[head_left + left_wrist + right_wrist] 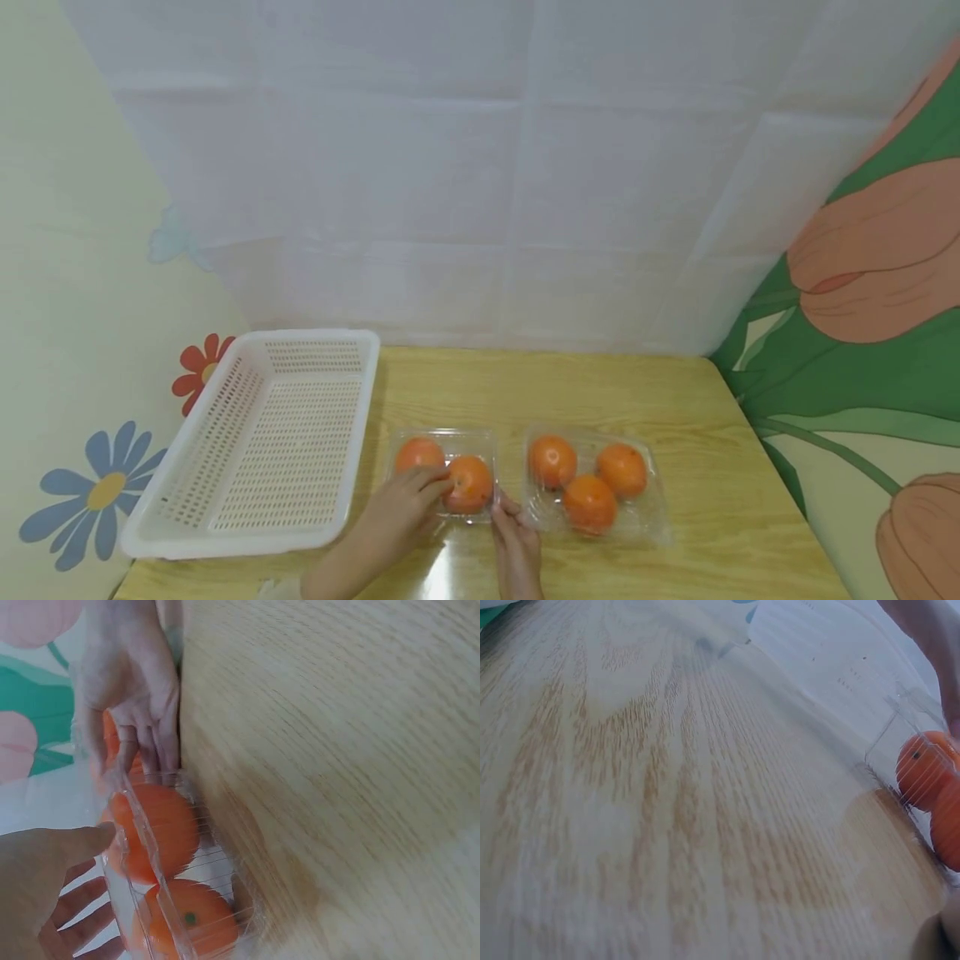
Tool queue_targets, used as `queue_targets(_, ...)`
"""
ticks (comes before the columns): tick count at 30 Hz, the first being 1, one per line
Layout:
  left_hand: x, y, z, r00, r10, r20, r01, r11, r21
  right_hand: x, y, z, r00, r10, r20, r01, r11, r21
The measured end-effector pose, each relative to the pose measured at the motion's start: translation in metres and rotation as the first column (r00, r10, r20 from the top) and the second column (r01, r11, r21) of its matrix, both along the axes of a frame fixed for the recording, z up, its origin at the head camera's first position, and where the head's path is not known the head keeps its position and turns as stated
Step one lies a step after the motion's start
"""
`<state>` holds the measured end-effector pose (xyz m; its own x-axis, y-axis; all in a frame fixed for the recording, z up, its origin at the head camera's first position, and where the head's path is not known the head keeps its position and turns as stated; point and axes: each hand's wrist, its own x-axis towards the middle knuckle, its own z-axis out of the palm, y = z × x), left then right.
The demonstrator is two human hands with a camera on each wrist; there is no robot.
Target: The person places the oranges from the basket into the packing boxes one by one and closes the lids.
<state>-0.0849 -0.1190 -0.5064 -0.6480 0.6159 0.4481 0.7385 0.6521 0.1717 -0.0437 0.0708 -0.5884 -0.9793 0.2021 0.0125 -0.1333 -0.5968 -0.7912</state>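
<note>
Two oranges (469, 485) sit in a clear plastic box (472, 434) in front of me; one shows a green stem spot (190, 918). My left hand (405, 510) reaches over the box's front left part, fingertips at the right-hand orange. Its thumb (94, 838) lies at the box's upper edge in the left wrist view, with the other fingers spread apart. At the box's right end, my right hand (516, 546) holds the wall between thumb and fingers. In the right wrist view, only a sliver of that hand shows at the lower right corner.
A second clear plastic box (536, 510) with three oranges (590, 504) stands to the right. On the left is a white perforated basket (363, 417). All rest on a wooden table (720, 500), with a white sheet (450, 183) hanging behind and flower-patterned walls at the sides.
</note>
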Motion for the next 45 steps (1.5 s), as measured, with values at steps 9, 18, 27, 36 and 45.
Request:
queue_targets(9, 0.029, -0.014, 0.001, 0.944, 0.135, 0.301, -0.214, 0.945, 0.247, 0.002, -0.003, 0.007, 0.994, -0.048, 0.102, 0.047, 0.999, 0.015)
queue_targets(18, 0.049, -0.034, -0.019, 0.739, 0.019, 0.673, -0.356, 0.859, 0.367, -0.003, -0.01, 0.016, 0.93, -0.185, 0.318, 0.133, 0.975, 0.178)
queue_targets(27, 0.045, -0.053, -0.037, 0.388, -0.106, 0.916, -0.585, 0.739, 0.333, -0.002, -0.009, 0.016, 0.904, -0.201, 0.377, 0.071, 0.94, 0.333)
queue_targets(36, 0.038, -0.052, -0.04, 0.35, -0.185, 0.918, -0.636, 0.672, 0.378, -0.001, -0.005, 0.017, 0.925, -0.156, 0.346, 0.073, 0.968, 0.241)
queue_targets(45, 0.034, -0.046, -0.039, 0.301, -0.235, 0.924, -0.693, 0.612, 0.381, 0.0, -0.004, 0.02, 0.918, -0.109, 0.382, 0.027, 0.976, 0.214)
